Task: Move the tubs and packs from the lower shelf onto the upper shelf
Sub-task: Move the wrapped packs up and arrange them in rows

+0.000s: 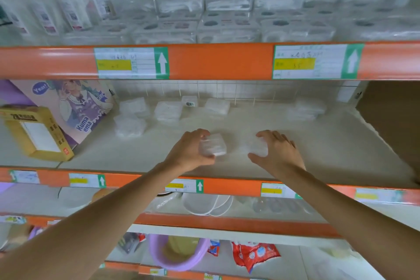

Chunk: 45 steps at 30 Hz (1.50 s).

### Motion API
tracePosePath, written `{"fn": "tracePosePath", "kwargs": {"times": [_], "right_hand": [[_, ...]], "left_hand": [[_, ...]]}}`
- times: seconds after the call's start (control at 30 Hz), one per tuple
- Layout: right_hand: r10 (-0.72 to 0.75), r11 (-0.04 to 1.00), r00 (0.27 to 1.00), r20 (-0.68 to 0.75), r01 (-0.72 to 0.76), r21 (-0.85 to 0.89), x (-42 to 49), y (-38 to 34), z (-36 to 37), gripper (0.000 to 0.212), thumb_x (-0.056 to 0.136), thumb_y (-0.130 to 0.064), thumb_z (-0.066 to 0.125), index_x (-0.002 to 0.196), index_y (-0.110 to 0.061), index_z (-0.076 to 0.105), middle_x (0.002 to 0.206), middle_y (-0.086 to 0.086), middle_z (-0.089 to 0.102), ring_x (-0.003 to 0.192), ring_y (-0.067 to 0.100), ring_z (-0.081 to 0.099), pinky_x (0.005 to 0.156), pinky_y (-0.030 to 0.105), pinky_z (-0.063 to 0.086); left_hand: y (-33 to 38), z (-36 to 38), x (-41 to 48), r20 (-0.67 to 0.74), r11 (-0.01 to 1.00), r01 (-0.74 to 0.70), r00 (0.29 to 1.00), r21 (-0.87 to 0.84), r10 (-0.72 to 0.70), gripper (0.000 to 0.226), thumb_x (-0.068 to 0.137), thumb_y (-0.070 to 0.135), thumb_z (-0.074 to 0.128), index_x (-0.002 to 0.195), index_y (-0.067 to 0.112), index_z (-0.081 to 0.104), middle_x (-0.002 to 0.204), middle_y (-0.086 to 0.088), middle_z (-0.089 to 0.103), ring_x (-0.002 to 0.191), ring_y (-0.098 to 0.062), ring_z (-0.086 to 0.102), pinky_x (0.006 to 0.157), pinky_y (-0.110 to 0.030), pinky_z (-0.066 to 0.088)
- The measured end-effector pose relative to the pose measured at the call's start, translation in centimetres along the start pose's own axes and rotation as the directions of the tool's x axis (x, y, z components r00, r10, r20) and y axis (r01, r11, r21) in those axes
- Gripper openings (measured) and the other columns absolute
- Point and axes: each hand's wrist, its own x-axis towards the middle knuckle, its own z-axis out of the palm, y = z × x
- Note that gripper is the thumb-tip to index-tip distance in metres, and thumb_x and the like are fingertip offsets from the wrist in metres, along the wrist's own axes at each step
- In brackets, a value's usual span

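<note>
Clasping curled fingers (200, 132): left hand (188, 151) round tilted left tub (213, 146), right hand (278, 152) round right tub (255, 146).

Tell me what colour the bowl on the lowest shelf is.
The bowl is light purple; head view.

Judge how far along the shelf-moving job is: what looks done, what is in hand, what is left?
Done: rows of stacked tubs already fill the upper shelf. In hand: the left hand grips a clear tub and the right hand grips a second tub, both down at the lower shelf. Left: several loose packs wait at its back.
</note>
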Motion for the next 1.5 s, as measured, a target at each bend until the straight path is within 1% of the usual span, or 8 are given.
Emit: {"fn": "tracePosePath", "kwargs": {"times": [0.07,0.23,0.53,0.67,0.9,1.07,1.3,1.5], "right_hand": [[-0.004,0.999,1.0,-0.029,0.005,0.041,-1.4,-0.2,-1.3,0.056,0.08,-0.046,0.069,0.129,-0.026,0.051,0.126,-0.004,0.057,0.117,0.02,0.052,0.097,0.034,0.037],[-0.054,0.997,0.996,-0.077,0.058,0.047,-4.8,-0.5,-5.7,0.054,0.079,-0.044,0.07,0.128,-0.027,0.053,0.124,-0.005,0.058,0.117,0.019,0.052,0.097,0.034,0.037],[-0.215,0.977,0.967,-0.138,0.212,-0.038,-9.4,-1.6,-14.0,0.055,0.077,-0.05,0.069,0.126,-0.027,0.056,0.121,-0.009,0.06,0.115,0.018,0.056,0.096,0.031,0.037],[-0.277,0.961,0.951,-0.139,0.269,-0.069,-11.6,-2.5,-17.7,0.056,0.077,-0.055,0.068,0.125,-0.031,0.055,0.121,-0.012,0.06,0.116,0.015,0.055,0.096,0.029,0.039],[-0.353,0.935,0.929,-0.113,0.346,-0.08,-13.1,-3.4,-23.9,0.056,0.078,-0.067,0.063,0.124,-0.036,0.053,0.119,-0.019,0.057,0.114,0.009,0.055,0.094,0.025,0.041],[-0.385,0.923,0.908,-0.163,0.383,-0.047,-12.0,-4.7,-27.2,0.057,0.078,-0.07,0.061,0.123,-0.035,0.053,0.117,-0.016,0.059,0.11,0.009,0.057,0.091,0.026,0.044],[-0.389,0.916,0.886,-0.253,0.4,-0.01,-8.1,-5.4,-29.6,0.058,0.077,-0.07,0.059,0.122,-0.034,0.055,0.116,-0.013,0.06,0.107,0.01,0.058,0.083,0.024,0.042],[-0.394,0.914,0.876,-0.279,0.405,-0.019,-2.2,-4.6,-32.1,0.063,0.072,-0.066,0.067,0.121,-0.027,0.059,0.116,-0.009,0.062,0.109,0.014,0.058,0.094,0.034,0.048]], "left_hand": [[1.0,-0.6,-1.3,0.004,1.0,-0.02,1.0,0.009,0.02,0.074,0.057,0.051,0.075,0.125,0.028,0.058,0.115,0.012,0.061,0.114,-0.011,0.055,0.099,-0.031,0.045],[4.7,-2.2,-5.0,-0.008,0.996,-0.091,0.996,0.017,0.091,0.059,0.067,0.04,0.084,0.121,0.028,0.062,0.111,0.018,0.063,0.108,-0.004,0.057,0.097,-0.029,0.046],[12.0,-7.5,-10.9,-0.01,0.971,-0.214,0.976,0.107,0.216,0.057,0.068,0.045,0.079,0.12,0.032,0.059,0.111,0.022,0.059,0.107,0.003,0.053,0.096,-0.022,0.045],[15.0,-10.3,-13.1,0.01,0.945,-0.28,0.959,0.172,0.282,0.068,0.062,0.06,0.065,0.122,0.031,0.058,0.11,0.024,0.058,0.106,0.003,0.054,0.095,-0.02,0.044],[19.4,-14.9,-15.2,-0.12,0.914,-0.374,0.911,0.158,0.393,0.062,0.061,0.056,0.065,0.117,0.03,0.062,0.107,0.022,0.06,0.101,0.004,0.054,0.091,-0.02,0.045],[22.1,-18.7,-14.8,-0.162,0.901,-0.401,0.89,0.164,0.426,0.062,0.066,0.062,0.067,0.121,0.034,0.058,0.114,0.021,0.059,0.109,0.0,0.055,0.093,-0.029,0.048],[24.5,-22.6,-10.9,-0.158,0.9,-0.396,0.891,0.184,0.425,0.076,0.066,0.072,0.062,0.13,0.03,0.058,0.122,0.017,0.062,0.114,0.002,0.056,0.1,-0.024,0.044],[26.1,-24.9,-4.3,-0.201,0.896,-0.418,0.875,0.148,0.441,0.067,0.069,0.052,0.08,0.127,0.027,0.061,0.121,0.015,0.063,0.113,-0.001,0.057,0.101,-0.026,0.044]]}}
